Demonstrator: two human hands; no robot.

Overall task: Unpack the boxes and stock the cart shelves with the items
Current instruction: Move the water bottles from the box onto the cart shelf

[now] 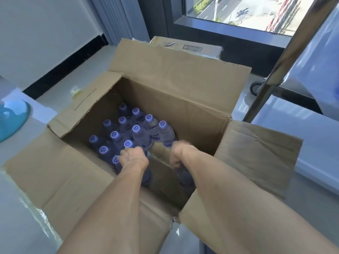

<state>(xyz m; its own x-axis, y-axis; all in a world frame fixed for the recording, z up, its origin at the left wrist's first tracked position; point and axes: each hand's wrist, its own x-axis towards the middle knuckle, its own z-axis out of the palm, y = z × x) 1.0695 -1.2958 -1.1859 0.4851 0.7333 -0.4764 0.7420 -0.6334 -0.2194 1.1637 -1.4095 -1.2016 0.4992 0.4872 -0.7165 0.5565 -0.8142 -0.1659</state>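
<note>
An open cardboard box (183,88) stands on the floor with its flaps spread. Inside stand several clear bottles with purple caps (136,129), held together in plastic wrap. Both my arms reach down into the box. My left hand (134,156) has its fingers curled round a bottle at the near side of the pack. My right hand (178,153) is curled on the plastic wrap by the bottle at the right of the pack; its fingertips are hidden. The right part of the box floor is bare cardboard.
A second, closed cardboard box (187,45) lies behind the open one. The metal cart (286,57) with its post and a wheel (255,88) stands at the right. A white surface with a blue dish (11,120) is at the left. A window runs along the far wall.
</note>
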